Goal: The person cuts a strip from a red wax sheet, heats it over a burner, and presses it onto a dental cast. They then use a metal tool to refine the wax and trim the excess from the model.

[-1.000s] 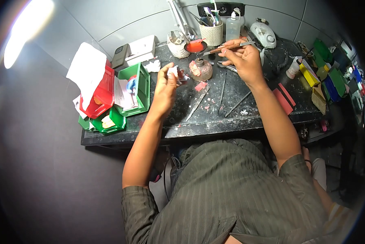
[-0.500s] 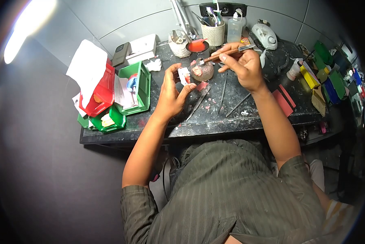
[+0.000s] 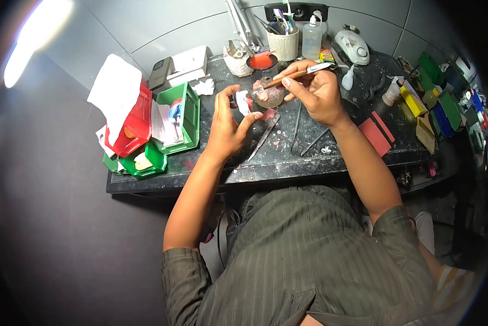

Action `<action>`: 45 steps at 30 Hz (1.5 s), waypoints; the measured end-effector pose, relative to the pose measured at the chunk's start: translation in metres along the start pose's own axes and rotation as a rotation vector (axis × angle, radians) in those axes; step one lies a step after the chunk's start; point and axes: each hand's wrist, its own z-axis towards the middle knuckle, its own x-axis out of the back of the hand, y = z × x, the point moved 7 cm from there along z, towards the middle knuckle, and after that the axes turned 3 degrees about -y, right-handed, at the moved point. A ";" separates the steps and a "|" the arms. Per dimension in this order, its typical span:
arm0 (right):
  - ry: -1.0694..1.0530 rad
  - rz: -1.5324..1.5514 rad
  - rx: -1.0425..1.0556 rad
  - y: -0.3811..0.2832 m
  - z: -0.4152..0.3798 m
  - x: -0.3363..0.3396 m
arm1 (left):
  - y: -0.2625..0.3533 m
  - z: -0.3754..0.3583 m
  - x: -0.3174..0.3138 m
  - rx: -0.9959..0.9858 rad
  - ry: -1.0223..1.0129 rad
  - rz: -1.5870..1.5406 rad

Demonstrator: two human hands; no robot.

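Note:
My left hand (image 3: 227, 122) is closed round a small white piece with pink on its side, which looks like a dental cast (image 3: 243, 102). In my right hand (image 3: 317, 95) is a wax knife (image 3: 290, 77) with a brown wooden handle, pinched between thumb and fingers. Its working end points left, close to the cast, while a pale blade shows at the other end. Behind and between the hands stands a round, wax-spattered lamp (image 3: 271, 98), partly overlapped by the tool. A scrap of pink wax (image 3: 268, 114) lies just right of my left fingertips.
Slim metal tools (image 3: 296, 127) lie on the black bench (image 3: 222, 173). A dish of red wax (image 3: 262, 62) stands at the back. Green bins (image 3: 192, 122) and a red bin (image 3: 140, 119) sit left. Pink wax sheets (image 3: 375, 136) and a squeeze bottle (image 3: 348, 79) are right.
My right hand has moved left, bringing the wax knife's working end closer to the cast. My left hand stays nearly in place, with the cast slightly turned.

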 end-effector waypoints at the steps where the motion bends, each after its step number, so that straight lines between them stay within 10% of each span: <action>1: 0.001 -0.001 0.000 0.000 0.000 0.000 | 0.002 0.000 0.000 -0.001 -0.001 -0.001; 13: 0.025 -0.004 0.007 0.002 0.000 -0.001 | 0.011 0.001 0.007 -0.011 0.052 0.094; 24: 0.312 -0.092 -0.040 0.023 0.001 0.050 | -0.017 0.004 -0.005 0.461 -0.117 -1.119; 45: 0.306 -0.129 0.086 0.005 0.001 0.037 | -0.025 0.003 -0.009 0.512 -0.235 -1.183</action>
